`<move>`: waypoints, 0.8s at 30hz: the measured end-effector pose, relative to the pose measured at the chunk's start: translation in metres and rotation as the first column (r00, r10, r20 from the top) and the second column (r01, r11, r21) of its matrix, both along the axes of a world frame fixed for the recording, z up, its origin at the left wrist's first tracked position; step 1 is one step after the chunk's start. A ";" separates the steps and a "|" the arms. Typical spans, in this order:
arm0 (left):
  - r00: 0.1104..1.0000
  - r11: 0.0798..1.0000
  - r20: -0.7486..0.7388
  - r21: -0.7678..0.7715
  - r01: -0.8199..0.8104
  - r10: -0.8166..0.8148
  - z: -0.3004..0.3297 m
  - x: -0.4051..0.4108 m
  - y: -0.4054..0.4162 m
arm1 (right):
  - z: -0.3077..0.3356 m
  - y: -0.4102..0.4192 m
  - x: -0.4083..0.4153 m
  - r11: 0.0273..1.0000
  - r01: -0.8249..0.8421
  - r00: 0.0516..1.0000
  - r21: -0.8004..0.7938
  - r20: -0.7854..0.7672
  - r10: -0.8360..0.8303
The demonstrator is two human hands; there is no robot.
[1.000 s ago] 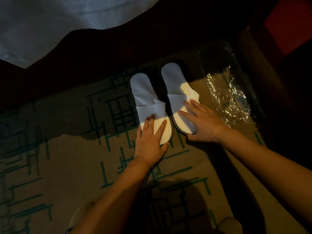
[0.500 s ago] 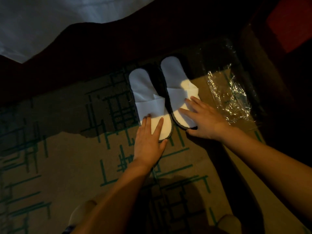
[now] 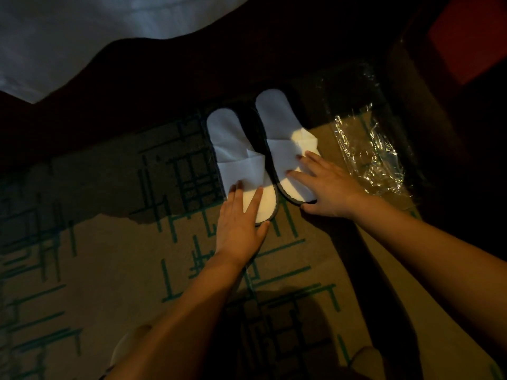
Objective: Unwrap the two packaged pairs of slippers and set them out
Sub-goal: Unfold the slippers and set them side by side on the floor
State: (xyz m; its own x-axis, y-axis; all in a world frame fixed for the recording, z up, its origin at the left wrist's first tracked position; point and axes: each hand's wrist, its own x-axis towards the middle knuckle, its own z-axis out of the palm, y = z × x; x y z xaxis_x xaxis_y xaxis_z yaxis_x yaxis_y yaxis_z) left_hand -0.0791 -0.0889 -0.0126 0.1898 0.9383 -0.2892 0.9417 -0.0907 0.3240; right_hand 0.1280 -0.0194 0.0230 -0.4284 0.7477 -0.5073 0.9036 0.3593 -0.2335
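Two white slippers with dark edging lie side by side on the patterned carpet, heels toward the bed. My left hand (image 3: pixel 238 218) rests flat with fingers apart on the toe end of the left slipper (image 3: pixel 230 138). My right hand (image 3: pixel 326 187) lies flat on the strap and toe of the right slipper (image 3: pixel 277 116), fingers spread. Neither hand grips anything. A crumpled clear plastic wrapper (image 3: pixel 370 157) lies just right of the slippers. No second pair is in view.
White bedding (image 3: pixel 82 31) hangs over a dark bed base at the top. A dark cabinet with a red panel (image 3: pixel 466 37) stands at the right. The beige carpet (image 3: pixel 82 270) with green lines spreads to the left and toward me.
Both hands stay pressed on the slippers. The slippers have slid slightly farther toward the bed.
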 end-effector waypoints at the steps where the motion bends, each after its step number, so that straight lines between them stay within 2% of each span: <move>1: 1.000 1.000 0.006 0.001 -0.004 0.004 0.000 0.000 0.000 | 0.001 0.000 0.000 1.000 -0.003 1.000 -0.003 0.004 0.003; 16: 0.999 1.000 0.030 -0.026 -0.011 0.012 0.007 -0.001 0.005 | 0.002 0.000 -0.005 1.000 0.024 1.000 0.007 0.004 -0.024; 20: 0.999 0.996 0.027 -0.077 -0.044 0.046 0.015 0.000 0.000 | 0.008 -0.017 -0.012 0.989 0.146 0.989 0.032 -0.014 -0.145; 24: 0.986 0.981 0.105 -0.161 -0.109 0.127 0.033 0.001 -0.017 | 0.024 -0.063 -0.024 0.941 0.335 0.941 0.053 -0.065 -0.331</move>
